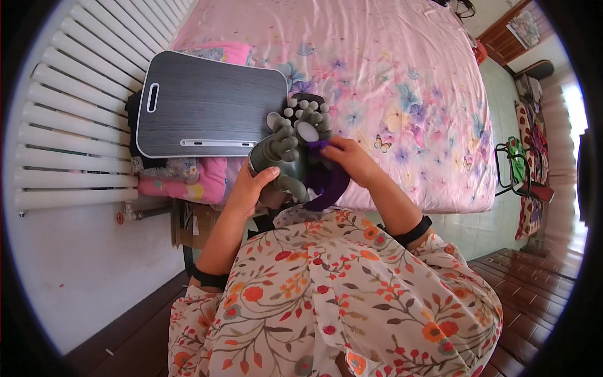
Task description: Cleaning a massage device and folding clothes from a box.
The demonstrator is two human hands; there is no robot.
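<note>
My left hand (252, 183) is wrapped round a grey-green device (294, 168) with clusters of rounded, knobbed prongs, which looks like a scalp massager. The thumb presses on its rounded body. At the device's right side, my right hand (350, 162) pinches a purple cloth (331, 191). Part of this cloth lies against the prongs and the rest hangs down in front of my dress. A pale round disc (308, 132) shows among the prongs. The underside of the device and the tips of the left fingers are hidden.
A grey wood-grain lap desk (210, 103) with a white rim rests at the bed's left edge, over pink folded bedding (213, 179). The pink floral bed (402, 81) spreads ahead. A white radiator (81, 94) borders the left. A black-framed chair (512, 166) stands far right.
</note>
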